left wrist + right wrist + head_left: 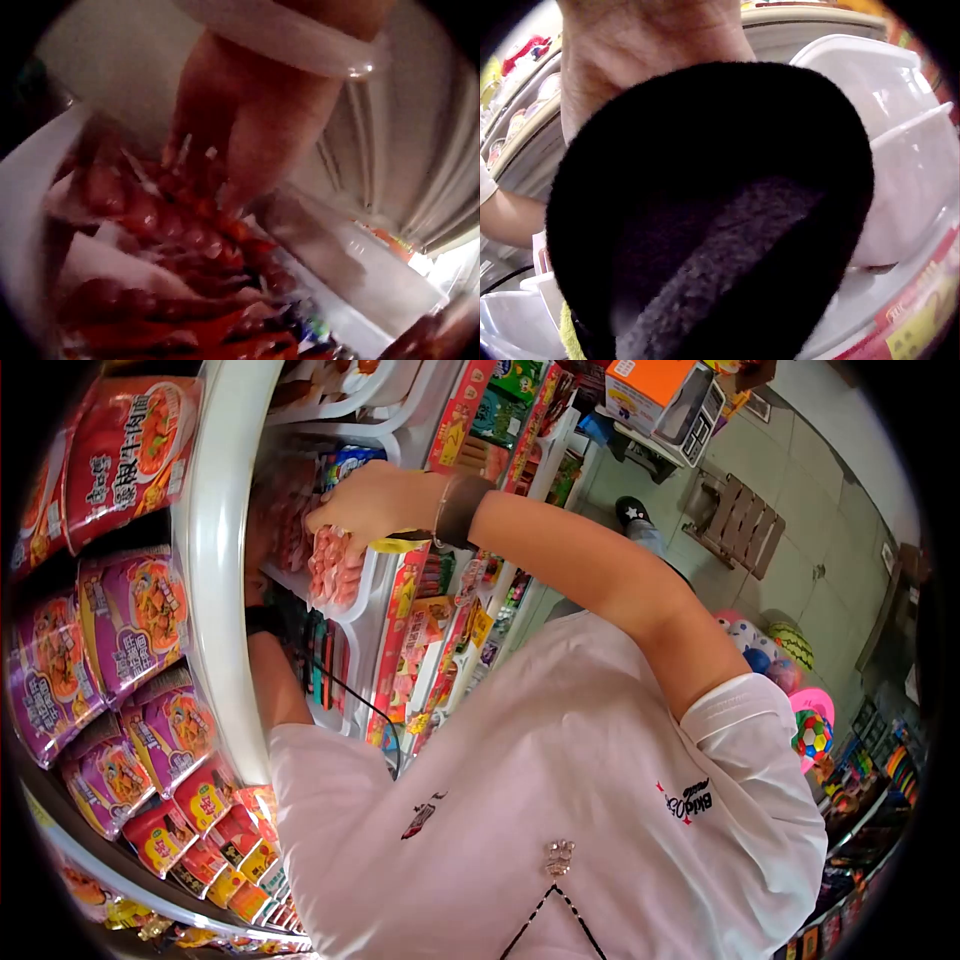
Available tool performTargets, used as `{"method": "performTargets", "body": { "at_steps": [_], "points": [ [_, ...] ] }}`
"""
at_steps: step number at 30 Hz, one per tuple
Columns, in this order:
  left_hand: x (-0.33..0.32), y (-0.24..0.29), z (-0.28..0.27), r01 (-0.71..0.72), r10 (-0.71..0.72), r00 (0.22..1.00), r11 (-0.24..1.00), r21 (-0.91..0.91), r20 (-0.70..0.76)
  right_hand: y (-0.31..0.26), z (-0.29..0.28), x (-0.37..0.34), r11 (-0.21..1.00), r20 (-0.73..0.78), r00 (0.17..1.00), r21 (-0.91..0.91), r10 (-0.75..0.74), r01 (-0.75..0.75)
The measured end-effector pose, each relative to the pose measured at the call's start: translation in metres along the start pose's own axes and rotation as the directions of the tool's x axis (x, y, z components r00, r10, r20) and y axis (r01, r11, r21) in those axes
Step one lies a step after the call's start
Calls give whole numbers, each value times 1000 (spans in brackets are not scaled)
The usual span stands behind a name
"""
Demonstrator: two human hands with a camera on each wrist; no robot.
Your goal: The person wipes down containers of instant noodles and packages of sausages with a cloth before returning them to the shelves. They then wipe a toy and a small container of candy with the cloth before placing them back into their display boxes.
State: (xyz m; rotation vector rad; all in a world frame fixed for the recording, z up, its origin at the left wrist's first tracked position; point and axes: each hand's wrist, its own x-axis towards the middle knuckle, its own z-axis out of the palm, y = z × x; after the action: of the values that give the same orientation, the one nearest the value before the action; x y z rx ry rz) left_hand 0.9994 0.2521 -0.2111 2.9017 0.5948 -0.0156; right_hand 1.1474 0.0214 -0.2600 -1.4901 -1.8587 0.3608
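Note:
My right hand (385, 505) reaches over a white bin on the shelf, its fingers bent down onto a clear pack of pink sausages (337, 568) and gripping its top. A dark band (462, 510) circles that wrist; black fuzzy cloth (712, 202) covers most of the right wrist view, hiding the fingers there. My left hand (259, 127) points down among packs of red sausages (157, 225), fingertips lost between the shiny wrappers; I cannot tell whether they grip a pack. In the head view the white shelf edge mostly hides this hand, while the left forearm (280, 685) shows.
A curved white shelf post (222, 560) stands close on the left, beside instant noodle tubs (132, 615). White bins (904, 165) flank the right hand. A black cable (365, 700) hangs below. Farther off are a wooden stool (735, 525) and an orange-and-white box (655, 405).

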Motion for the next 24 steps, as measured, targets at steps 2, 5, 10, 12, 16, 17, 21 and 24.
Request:
{"method": "performTargets", "body": {
  "at_steps": [2, 5, 10, 12, 16, 17, 21, 24],
  "points": [
    [2, 5, -5, 14, -13, 999, 1000, -23, 43, 2, 1, -2, 1000, -28, 1000, 14, -3, 3],
    [-12, 11, -17, 85, -78, 995, 992, -99, 67, -2, -2, -4, 1000, -28, 1000, 5, -1, 1],
    [-35, 32, -28, 200, -192, 979, 960, -195, 62, -1, -1, -5, 1000, -33, 999, -7, -1, 1],
    [-48, 51, -32, 260, -255, 966, 940, -219, 53, 0, 0, -7, 1000, -86, 996, -21, -5, 3],
    [-72, 84, -19, 283, -294, 956, 920, -269, 2, -4, -1, -7, 998, -86, 995, -20, 49, -51],
    [-76, 89, -14, 253, -270, 963, 922, -294, -20, -4, -1, -7, 998, -90, 994, -7, 59, -60],
    [-90, 77, -2, 204, -233, 972, 857, -474, -4, -2, -3, -6, 999, -82, 996, -4, 37, -38],
    [-92, 59, -6, 201, -195, 978, 831, -518, 67, 3, -6, 8, 999, 58, 998, 36, -39, 37]
  ]
}}
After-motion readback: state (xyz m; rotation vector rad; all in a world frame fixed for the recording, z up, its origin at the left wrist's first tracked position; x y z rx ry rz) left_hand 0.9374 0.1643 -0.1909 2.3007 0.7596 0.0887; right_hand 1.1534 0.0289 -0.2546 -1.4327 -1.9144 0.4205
